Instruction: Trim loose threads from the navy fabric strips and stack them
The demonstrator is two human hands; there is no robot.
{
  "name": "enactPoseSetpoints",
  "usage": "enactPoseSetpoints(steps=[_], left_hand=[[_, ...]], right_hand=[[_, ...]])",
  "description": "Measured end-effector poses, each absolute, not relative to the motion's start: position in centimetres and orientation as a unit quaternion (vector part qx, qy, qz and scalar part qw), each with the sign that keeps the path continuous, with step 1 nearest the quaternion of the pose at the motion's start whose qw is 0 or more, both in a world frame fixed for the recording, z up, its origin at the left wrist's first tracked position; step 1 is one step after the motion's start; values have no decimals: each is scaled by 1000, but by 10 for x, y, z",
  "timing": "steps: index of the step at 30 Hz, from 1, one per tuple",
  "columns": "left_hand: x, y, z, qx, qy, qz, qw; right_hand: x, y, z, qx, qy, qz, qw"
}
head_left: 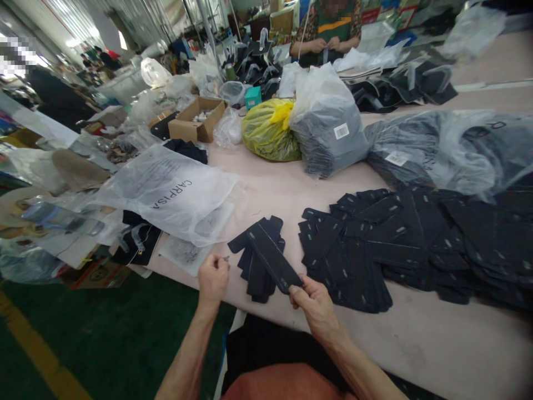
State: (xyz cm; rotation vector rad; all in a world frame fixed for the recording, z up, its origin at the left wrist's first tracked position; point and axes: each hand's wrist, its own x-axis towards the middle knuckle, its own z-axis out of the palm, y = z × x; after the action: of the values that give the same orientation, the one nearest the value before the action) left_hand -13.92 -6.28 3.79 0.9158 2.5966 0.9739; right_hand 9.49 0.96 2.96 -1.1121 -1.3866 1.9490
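Between the thumb and fingers of my right hand (311,300) is the near end of a dark fabric strip (272,255) with rounded corners and a slot near each end. The strip slants away over a small pile of similar dark strips (257,280) on the table. My left hand (214,278) is closed in a pinch left of that pile, and a tiny thin piece pokes out by its fingertips, too small to name. Right of my right hand lies a large spread of dark strips (353,261), stacked and overlapping.
A clear printed plastic bag (166,189) lies at the left, with a flat bag of small dark bits (185,253) beside it. Farther back stand a cardboard box (197,119), a yellow bag (268,133) and a filled plastic bag (328,128). Across the table, a person's hands (326,45) hold something.
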Motion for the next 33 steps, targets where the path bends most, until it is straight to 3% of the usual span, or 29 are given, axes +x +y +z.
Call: enactPoseSetpoints(steps=[2,5,8,10,12,15,19,23,28,33], left_hand=[[-172,-84,35,269,894,347,91],[-199,-121,32,235,932,273,31],[-203,-151,28,226,960,157,54],[-197,-162,23,220,968,73,95],[-188,-166,15,210,969,0,134],[-172,-166,2,226,959,-36,165],[-164,-172,-14,283,948,-4,144],[-171,-187,-19,278,949,18,148],[-173,-203,-18,200,959,-4,201],[-165,-206,-25,226,966,37,116]], right_hand=[[100,13,27,-403,-481,731,269],[111,25,25,-404,-424,739,332],[126,41,20,-453,-310,711,439],[134,49,13,-488,-249,703,453],[135,51,6,-528,-261,706,393],[117,44,-2,-547,-455,651,263],[66,33,2,-476,-777,375,170],[24,32,4,-452,-863,196,110],[13,35,-3,-468,-867,148,87],[35,43,-8,-487,-842,215,89]])
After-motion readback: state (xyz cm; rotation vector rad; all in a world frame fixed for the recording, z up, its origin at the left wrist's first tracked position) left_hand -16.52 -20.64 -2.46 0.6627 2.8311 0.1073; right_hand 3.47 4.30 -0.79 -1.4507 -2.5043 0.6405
